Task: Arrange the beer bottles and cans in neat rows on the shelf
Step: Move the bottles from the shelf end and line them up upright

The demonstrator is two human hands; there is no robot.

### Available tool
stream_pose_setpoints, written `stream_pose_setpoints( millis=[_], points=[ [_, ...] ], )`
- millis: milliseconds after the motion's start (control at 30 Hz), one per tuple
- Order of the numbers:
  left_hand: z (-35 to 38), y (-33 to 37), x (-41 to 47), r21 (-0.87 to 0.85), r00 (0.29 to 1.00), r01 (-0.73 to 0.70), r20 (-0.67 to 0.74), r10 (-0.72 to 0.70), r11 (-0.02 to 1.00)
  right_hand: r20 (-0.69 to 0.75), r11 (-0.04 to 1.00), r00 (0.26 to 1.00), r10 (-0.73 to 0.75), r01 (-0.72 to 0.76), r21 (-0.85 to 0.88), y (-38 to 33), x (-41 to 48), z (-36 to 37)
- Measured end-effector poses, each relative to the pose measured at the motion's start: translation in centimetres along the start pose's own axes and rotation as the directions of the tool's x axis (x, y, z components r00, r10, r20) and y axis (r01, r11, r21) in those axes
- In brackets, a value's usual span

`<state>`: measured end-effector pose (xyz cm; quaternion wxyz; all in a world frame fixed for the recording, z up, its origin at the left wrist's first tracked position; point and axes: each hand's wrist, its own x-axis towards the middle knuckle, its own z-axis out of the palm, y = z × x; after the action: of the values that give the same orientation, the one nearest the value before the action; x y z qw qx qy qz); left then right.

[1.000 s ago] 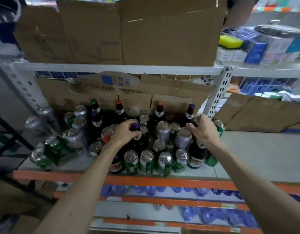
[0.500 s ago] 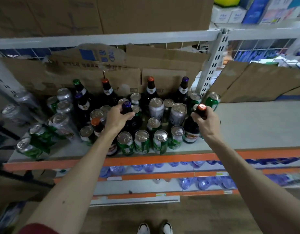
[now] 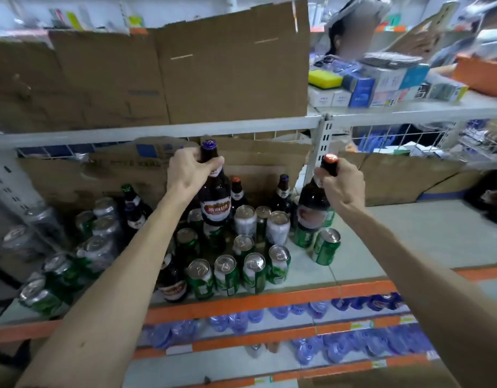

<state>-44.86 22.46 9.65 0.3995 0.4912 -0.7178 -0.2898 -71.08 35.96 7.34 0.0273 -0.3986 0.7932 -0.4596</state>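
two bottles held up by the neck

the neck of a brown bottle with a purple cap [image 3: 215, 191] is wrapped by the fingers of the left hand [image 3: 187, 172], which are curled tight around it. the bottle is held upright, up above the cans, and a red and white label is seen on its side. the neck of a brown bottle with a red cap [image 3: 314, 200] is pinched the same way by the curled fingers of the right hand [image 3: 341, 184]. this bottle is tipped a little, and its bottom is seen just over some green cans [image 3: 325, 246] at the right of the group.

below the hands, a front row of four green cans [image 3: 238, 273] is stood near the orange edge of the shelf [image 3: 409, 242]. white cans [image 3: 278, 226] are stood behind them, and more dark bottles [image 3: 282, 191] are lined up at the back against flat cardboard [image 3: 264, 161]. more cans [image 3: 62, 270] are packed at the left side, some of them leaning. the right part of the shelf is bare grey. big cardboard boxes [image 3: 157, 79] are kept on the rack above
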Motion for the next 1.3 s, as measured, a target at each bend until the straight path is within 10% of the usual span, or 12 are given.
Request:
stream_pose_setpoints(
  millis=[367,833,1300],
  points=[
    [8.8,10.0,-0.8,-0.132,0.966,-0.199,0.141,0.217,0.971,-0.166,0.995,0.981,0.097,-0.089,0.053,2.3,-0.1,-9.7],
    [38.4,28.3,-14.3,-0.347,0.737,-0.213,0.556,0.383,0.914,-0.507,0.914,0.806,0.305,-0.397,-0.081,23.7,-3.6,-35.2],
    [60.0,41.9,-20.3,-0.415,0.640,-0.173,0.642,0.422,0.893,-0.591,0.876,0.715,0.373,-0.481,-0.029,40.3,1.5,-49.4]
  ],
)
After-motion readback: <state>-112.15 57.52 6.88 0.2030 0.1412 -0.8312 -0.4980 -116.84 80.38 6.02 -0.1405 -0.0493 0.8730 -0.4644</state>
